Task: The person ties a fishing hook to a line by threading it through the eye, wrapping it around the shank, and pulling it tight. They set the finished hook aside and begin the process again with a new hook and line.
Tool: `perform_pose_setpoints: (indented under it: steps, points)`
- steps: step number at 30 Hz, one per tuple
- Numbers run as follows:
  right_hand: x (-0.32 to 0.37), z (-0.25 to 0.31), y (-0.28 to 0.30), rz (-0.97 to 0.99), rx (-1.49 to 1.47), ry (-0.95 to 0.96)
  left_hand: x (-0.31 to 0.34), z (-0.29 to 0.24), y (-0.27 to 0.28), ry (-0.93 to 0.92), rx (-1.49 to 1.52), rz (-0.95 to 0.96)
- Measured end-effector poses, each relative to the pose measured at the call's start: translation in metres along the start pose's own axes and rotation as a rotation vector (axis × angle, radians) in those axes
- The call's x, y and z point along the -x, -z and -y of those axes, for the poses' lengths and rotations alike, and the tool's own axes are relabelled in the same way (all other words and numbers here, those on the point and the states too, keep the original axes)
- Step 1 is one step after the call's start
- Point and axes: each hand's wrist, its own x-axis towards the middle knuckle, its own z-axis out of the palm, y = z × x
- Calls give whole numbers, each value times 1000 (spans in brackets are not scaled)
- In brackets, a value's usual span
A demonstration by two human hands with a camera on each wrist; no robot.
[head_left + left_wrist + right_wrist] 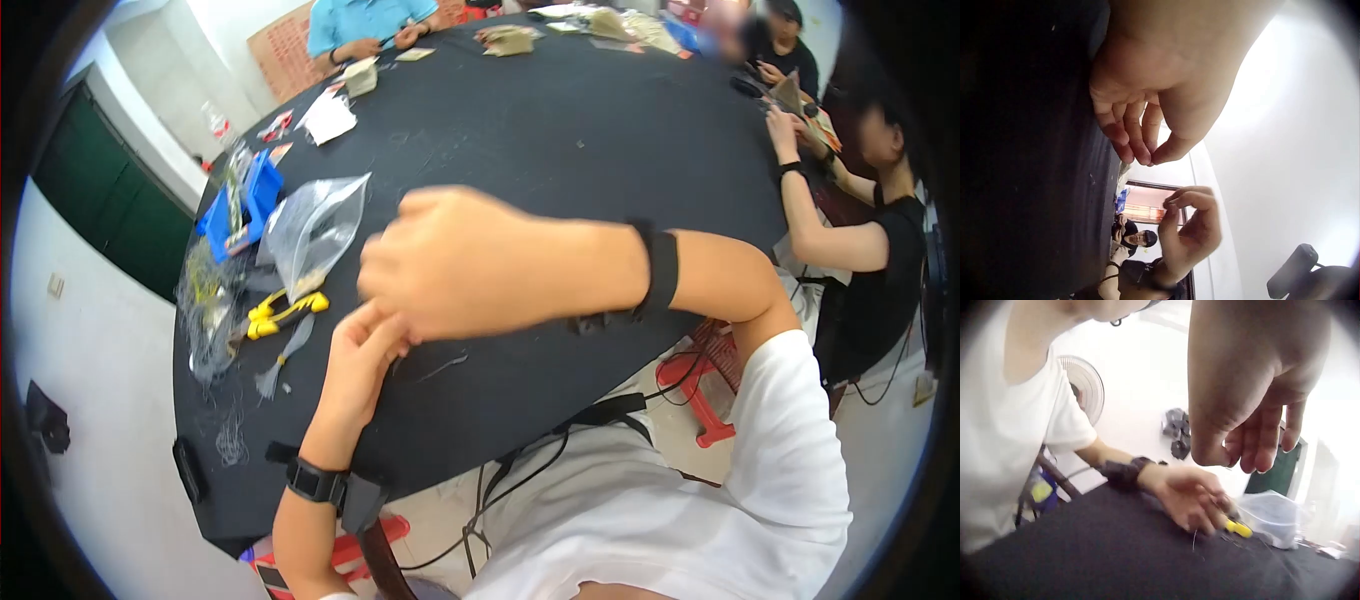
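My left hand (352, 362) is low over the black tablecloth (520, 350), thumb tip brought against the fingertips. A thin pale strand (1195, 542) curves down below its fingers in the right wrist view. Blurred in the head view, my right hand (455, 265) overlaps the left fingertips from above. The left wrist view shows the right hand (1194, 228) apart from the left one, its thumb and forefinger tips together; I cannot tell whether a strand lies between them. Another short thin strand (442, 368) lies on the cloth beside the left hand.
To the left lie yellow-handled pliers (285, 314), a clear plastic bag (315, 230), a blue bin (262, 185), a tangle of thin strands (205, 300) and a tied grey bundle (285, 360). Other people sit around the table, with papers and small bags (508, 40) along its far side.
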Motion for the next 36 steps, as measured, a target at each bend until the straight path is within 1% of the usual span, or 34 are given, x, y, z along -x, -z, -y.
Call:
perform_pose_setpoints:
  steps: [2,4,5,6,7,8,9,10,11,13,14,16,17,18,21,24,25,28,31,34,36]
  points:
    - [8,-12,-3,5,-37,-164,-5,2,5,-20,-136,10]
    - [20,-15,2,106,-293,-391,-5,0,5,46,-123,0]
    - [27,-15,1,124,-384,-463,-5,1,4,37,-120,-25]
    - [35,-14,0,145,-466,-537,-4,0,4,6,-177,-28]
    - [40,-13,-1,238,-531,-594,-3,-3,4,-28,-234,-27]
    - [46,-11,-5,264,-551,-595,-3,-2,3,-58,-290,-23]
    - [52,-8,-10,288,-569,-597,-5,0,4,-152,-304,5]
    - [56,-7,-13,307,-580,-600,-5,0,4,-131,-317,3]
    - [57,-7,-14,367,-569,-599,-4,-2,4,-115,-332,3]
    - [56,-10,-13,309,-623,-612,-5,-3,6,-96,-363,6]
    - [56,-12,-13,280,-649,-618,-5,-4,8,-132,-362,2]
    - [58,-13,-14,288,-632,-617,-7,-11,14,-214,-364,-6]
    - [60,-12,-15,285,-621,-605,-9,-14,19,-297,-434,-51]
    - [62,-12,-17,281,-611,-593,-10,-17,23,-337,-526,-126]
    - [63,-12,-14,286,-646,-586,-20,-12,46,-378,-727,-232]
    - [63,-12,-15,307,-616,-570,-22,-6,50,-414,-1127,-212]
    - [64,-12,-15,309,-612,-557,-21,-7,47,-321,-1078,-221]
    - [67,-13,-17,319,-603,-524,-20,-10,46,-406,-1261,-234]
    - [66,-12,-17,344,-615,-496,-18,-5,49,-427,-1336,-221]
    - [64,-12,-15,346,-635,-500,-22,-5,56,-433,-1298,-172]
    - [64,-11,-13,361,-642,-511,-21,-8,52,-377,-1212,-175]
